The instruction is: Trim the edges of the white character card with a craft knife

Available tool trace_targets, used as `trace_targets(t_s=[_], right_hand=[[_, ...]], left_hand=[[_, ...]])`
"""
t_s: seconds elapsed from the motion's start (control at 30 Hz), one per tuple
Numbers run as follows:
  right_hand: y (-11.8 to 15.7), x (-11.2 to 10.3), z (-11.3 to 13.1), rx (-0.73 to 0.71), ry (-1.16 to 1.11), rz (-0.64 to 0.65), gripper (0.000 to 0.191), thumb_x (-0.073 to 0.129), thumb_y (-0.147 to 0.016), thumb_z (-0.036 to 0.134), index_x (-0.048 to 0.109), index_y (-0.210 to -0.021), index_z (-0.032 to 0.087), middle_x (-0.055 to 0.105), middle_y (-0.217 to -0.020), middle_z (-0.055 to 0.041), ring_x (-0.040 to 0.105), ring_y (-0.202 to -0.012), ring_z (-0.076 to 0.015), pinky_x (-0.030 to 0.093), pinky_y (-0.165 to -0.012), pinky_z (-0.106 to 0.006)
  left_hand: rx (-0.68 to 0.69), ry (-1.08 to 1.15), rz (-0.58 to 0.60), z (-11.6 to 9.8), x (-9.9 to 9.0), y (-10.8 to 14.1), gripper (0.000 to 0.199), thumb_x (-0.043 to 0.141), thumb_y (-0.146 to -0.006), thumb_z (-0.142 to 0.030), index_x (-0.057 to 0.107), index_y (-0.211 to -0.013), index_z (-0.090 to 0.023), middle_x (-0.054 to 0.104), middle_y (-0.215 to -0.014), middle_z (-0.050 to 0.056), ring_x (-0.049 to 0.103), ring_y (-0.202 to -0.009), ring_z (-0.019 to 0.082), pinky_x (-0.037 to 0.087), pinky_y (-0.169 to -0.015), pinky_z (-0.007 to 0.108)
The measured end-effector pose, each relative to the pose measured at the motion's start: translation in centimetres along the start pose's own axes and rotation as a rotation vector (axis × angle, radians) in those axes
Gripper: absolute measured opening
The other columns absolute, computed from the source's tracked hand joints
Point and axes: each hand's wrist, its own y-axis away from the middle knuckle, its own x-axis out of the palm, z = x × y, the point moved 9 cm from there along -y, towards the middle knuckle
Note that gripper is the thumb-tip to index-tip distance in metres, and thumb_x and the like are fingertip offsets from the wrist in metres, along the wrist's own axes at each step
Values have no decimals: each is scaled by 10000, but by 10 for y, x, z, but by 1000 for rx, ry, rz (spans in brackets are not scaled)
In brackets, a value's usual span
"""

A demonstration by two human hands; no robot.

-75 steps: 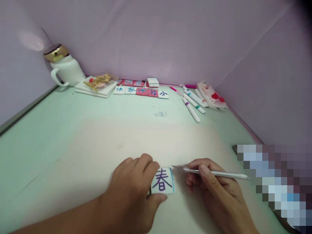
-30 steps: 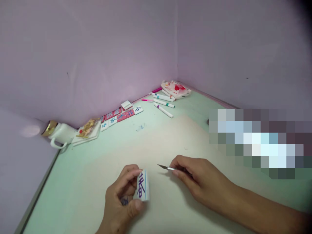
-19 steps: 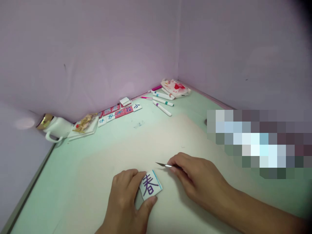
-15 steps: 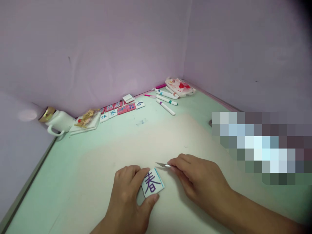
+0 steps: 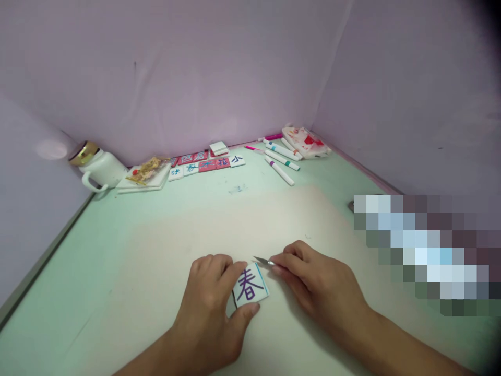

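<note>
Tile at near middle of table, pinched by left hand: thumb on near edge, fingers at far left, likely to steady it while leaving blue-lined right edge uncovered. Right hand grips knife close behind blade, probably for fine control; blade points left, right by tile's far corner, contact unclear. Far side: other tiles in rows, pens right of them, cup far left, seemingly set back from hands.

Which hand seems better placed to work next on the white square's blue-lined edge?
Probably the right hand: it holds the knife close to the blue line, while the left hand holds the white square.
</note>
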Motion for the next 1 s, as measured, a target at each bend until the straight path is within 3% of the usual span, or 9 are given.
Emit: trace_targets(t_s=[0.27,0.53,0.7,0.83,1.0], right_hand=[[-1,-7,2,-8,28,-102,284,455,-933,289,722,-860,227,597,-691,-21,547,-544,-147,276,-450,-239],[-2,-7,1,-1,-13,-102,250,501,-908,290,740,-858,239,575,-660,3,508,-488,-116,270,-432,-227],[-3,-4,1,6,24,-75,245,517,-903,301,748,-850,239,551,-648,-4,503,-519,-125,264,-452,-234],[-7,5,-4,110,0,60,209,557,-886,296,751,-835,236,575,-719,-29,543,-672,-160,299,-523,-254],[-10,3,-2,147,25,97,200,562,-897,297,750,-853,244,591,-751,-19,543,-684,-142,307,-546,-255]], left_hand=[[12,13,-54,-2,-4,2,355,587,-792,-216,508,-1131,-148,530,-964,114,507,-856,266,443,-724,456],[28,46,-74,-3,-5,2,343,567,-801,-208,517,-1135,-153,525,-947,116,519,-811,254,462,-679,438],[15,77,-42,-2,-4,2,326,559,-818,-223,538,-1134,-148,524,-954,111,519,-806,241,482,-686,424],[24,51,-55,1,-3,5,327,551,-841,-249,544,-1157,-165,532,-976,99,534,-836,241,497,-716,414],[45,13,-74,4,-1,5,306,549,-857,-308,573,-1137,-189,559,-977,81,567,-833,232,515,-713,379]])
